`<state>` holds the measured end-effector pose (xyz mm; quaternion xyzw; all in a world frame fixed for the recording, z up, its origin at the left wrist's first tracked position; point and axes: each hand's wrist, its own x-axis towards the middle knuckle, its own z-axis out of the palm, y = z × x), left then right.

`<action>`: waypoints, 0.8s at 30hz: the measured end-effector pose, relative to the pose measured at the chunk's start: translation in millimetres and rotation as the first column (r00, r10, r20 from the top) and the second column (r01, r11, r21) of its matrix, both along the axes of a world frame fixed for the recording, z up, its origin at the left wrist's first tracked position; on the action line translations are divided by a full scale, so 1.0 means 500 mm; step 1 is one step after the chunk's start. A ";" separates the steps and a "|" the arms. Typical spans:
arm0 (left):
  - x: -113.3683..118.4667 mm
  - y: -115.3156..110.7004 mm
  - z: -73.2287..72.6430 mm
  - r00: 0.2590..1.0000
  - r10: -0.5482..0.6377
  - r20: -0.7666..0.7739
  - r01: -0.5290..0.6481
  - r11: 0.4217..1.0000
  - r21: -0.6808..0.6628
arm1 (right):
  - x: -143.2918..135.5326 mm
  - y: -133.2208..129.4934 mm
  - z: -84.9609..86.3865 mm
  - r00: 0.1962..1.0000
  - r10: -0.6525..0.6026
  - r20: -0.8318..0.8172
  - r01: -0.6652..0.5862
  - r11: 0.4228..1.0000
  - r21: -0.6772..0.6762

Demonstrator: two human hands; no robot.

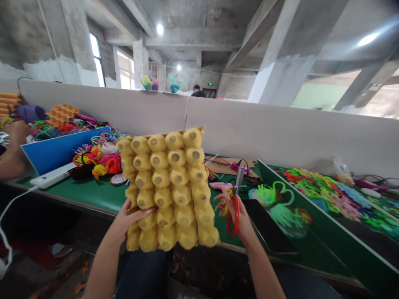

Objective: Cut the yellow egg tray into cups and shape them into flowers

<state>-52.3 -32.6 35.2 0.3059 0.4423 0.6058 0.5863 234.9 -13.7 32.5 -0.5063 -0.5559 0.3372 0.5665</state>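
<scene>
A yellow egg tray [162, 187] is held up in front of me, its cupped bumps facing my way. My left hand [134, 218] grips its lower left edge, the thumb pressed over the front. A long slit separates the lower part of its right-hand column from the rest. To the right of the tray, my right hand [232, 214] holds scissors with red handles [234, 226], their metal blades pointing up. Something small and yellow shows by its fingers, partly hidden. Just behind that hand lies a pink glue gun [220, 185] on the green table.
A black tablet-like slab [268, 226] and green fuzzy craft pieces [285, 207] lie on the right. Colourful pipe cleaners [102, 158] and a white power strip [56, 175] sit left, beside a blue divider [65, 147]. Another person's arm [14, 145] shows far left.
</scene>
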 end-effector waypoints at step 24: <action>-0.035 0.203 0.234 0.434 -0.380 -0.817 0.683 0.730 0.023 | 0.050 -0.013 0.014 0.984 0.174 0.023 -0.175 0.985 0.013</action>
